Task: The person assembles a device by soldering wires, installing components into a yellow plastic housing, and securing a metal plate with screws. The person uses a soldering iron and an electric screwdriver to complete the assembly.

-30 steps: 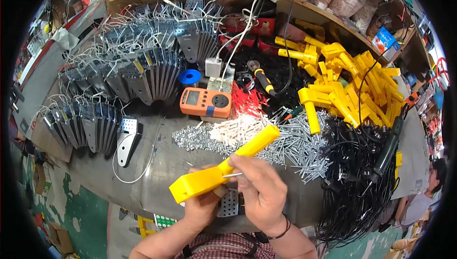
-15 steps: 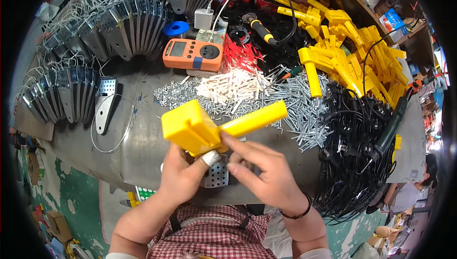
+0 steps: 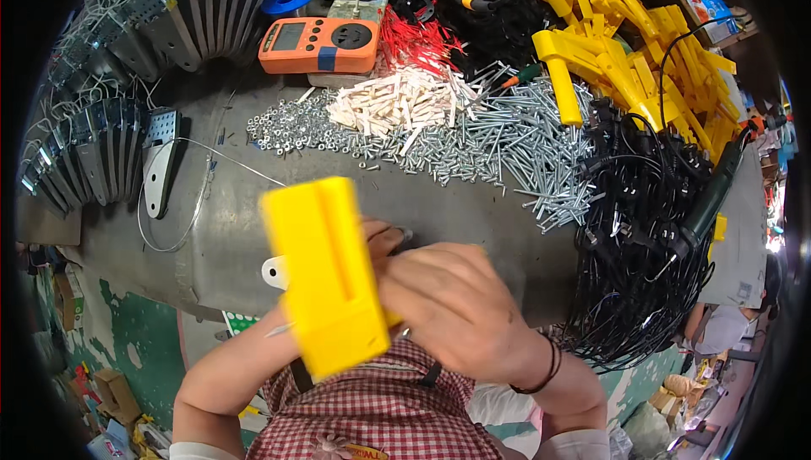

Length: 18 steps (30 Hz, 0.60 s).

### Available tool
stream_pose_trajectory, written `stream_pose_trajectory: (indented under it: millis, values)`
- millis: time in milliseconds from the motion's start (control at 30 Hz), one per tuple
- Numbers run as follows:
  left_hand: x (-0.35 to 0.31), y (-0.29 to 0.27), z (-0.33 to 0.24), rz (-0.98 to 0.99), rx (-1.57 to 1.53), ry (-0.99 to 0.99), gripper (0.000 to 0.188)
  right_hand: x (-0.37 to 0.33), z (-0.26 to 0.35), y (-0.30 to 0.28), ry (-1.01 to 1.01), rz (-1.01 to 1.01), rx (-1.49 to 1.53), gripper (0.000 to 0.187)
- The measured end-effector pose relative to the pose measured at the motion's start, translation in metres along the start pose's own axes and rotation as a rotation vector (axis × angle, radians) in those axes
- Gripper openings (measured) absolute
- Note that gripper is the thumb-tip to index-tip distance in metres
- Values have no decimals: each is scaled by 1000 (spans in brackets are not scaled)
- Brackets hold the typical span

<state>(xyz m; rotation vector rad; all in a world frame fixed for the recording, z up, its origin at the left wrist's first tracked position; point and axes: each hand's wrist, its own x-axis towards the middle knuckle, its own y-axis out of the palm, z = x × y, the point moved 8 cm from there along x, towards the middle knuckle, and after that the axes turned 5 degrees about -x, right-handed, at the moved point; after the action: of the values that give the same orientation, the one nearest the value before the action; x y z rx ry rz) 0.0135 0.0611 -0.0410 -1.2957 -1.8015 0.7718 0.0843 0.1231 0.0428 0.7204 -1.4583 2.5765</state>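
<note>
A yellow plastic housing (image 3: 325, 266), boxy with a long groove, is held upright in front of my body. It hides most of my left hand (image 3: 382, 239); a few curled fingers show past its right side. My right hand (image 3: 456, 308) has its fingers bent and pressed against the housing's right side, where its grip is partly hidden. From behind the housing's left edge pokes the rounded end of a metal plate (image 3: 272, 272) with a hole. The housing's handle is mostly out of sight.
Across the bench lie small nuts (image 3: 291, 126), white strips (image 3: 397, 105) and screws (image 3: 532, 143). Black cables (image 3: 638, 274) and yellow housings (image 3: 625, 63) crowd the right. An orange meter (image 3: 317, 44) stands behind, a soldering iron (image 3: 710, 198) far right, and wired metal plates (image 3: 110, 147) left.
The housing has turned, its handle swinging from the right to out of sight and its long side now upright. My right hand has closed in against it. The whole view has shifted slightly.
</note>
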Motion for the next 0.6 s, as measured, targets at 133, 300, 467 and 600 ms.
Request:
stream_pose_trajectory:
  millis: [133,300,467,600]
  values:
    - [14,-9,-6,-12,-183,-129,73,-74,-55,10,324,98,-226,47]
    - [14,-11,-1,11,-215,-143,72,-59,-59,-8,363,230,-279,48]
    - [15,-11,0,13,-239,-132,73,-38,-49,-11,304,335,-330,48]
    - [12,-8,0,45,-271,-121,73,-36,-47,-12,292,408,-277,43]
